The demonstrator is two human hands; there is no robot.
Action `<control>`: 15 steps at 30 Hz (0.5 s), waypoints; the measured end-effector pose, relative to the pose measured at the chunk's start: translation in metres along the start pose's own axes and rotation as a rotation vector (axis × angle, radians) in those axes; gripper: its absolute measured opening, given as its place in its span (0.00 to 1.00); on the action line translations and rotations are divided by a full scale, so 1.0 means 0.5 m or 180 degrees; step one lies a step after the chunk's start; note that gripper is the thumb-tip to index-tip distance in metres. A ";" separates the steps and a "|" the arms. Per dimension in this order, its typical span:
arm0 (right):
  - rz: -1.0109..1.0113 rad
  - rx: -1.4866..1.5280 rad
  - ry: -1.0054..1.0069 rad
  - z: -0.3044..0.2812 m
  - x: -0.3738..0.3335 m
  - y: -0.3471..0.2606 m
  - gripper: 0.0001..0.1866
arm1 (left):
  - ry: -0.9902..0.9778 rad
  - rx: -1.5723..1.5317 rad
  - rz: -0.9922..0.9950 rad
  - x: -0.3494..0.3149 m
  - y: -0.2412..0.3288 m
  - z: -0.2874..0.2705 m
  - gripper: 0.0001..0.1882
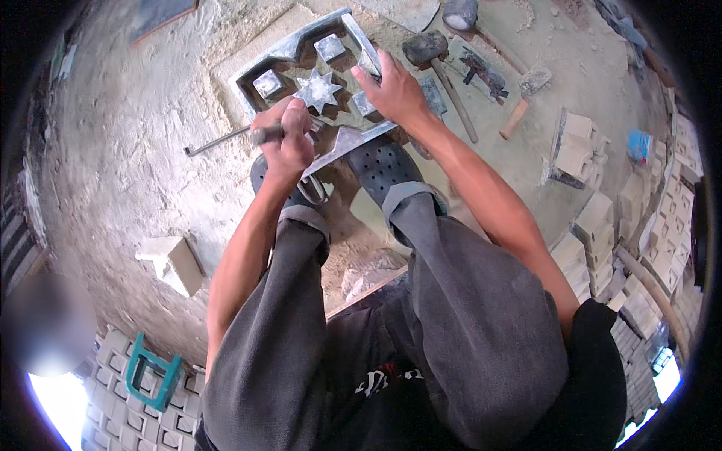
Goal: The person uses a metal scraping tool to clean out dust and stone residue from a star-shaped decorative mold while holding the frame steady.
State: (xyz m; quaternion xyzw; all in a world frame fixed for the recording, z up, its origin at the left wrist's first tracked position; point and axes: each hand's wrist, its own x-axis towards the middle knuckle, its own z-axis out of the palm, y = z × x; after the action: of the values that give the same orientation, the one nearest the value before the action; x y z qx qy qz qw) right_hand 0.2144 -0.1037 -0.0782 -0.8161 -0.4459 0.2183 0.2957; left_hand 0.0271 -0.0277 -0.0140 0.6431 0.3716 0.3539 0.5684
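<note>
A metal mould (335,156) with an angular frame lies on the dusty floor in front of my feet. Inside it stand a star-shaped block (318,91) and several square blocks (329,48). My left hand (286,135) is closed around a dark, round-ended handle (266,135) above the mould's near left side. From beside that fist a thin metal rod (219,141) with a bent tip reaches out to the left; my fingers hide whether it joins the handle. My right hand (395,92) grips the right side of the mould, thumb inward.
Dark-headed mallets (426,49) and a small hammer (519,107) lie beyond my right hand. Cast blocks (579,146) are stacked along the right. A single pale block (171,263) sits at left, and a green stool (153,372) stands lower left. My shoes (383,167) touch the mould's near edge.
</note>
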 end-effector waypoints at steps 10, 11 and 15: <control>0.0016 0.0001 -0.0067 0.000 0.005 0.002 0.34 | -0.0922 0.0951 0.0632 -0.007 0.018 -0.022 0.18; 0.0057 0.0001 -0.0145 -0.002 0.005 0.004 0.34 | -0.1057 0.0812 0.0408 -0.001 0.028 -0.018 0.18; 0.0053 -0.0056 0.0059 -0.007 -0.009 0.026 0.34 | -0.1223 0.0346 0.0437 0.003 0.085 -0.015 0.18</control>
State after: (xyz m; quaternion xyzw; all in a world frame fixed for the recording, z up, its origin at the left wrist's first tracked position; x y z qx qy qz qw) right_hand 0.2223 -0.1143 -0.0840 -0.8244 -0.4382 0.2091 0.2908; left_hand 0.0244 -0.0261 0.0292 0.7523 0.2302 0.2420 0.5678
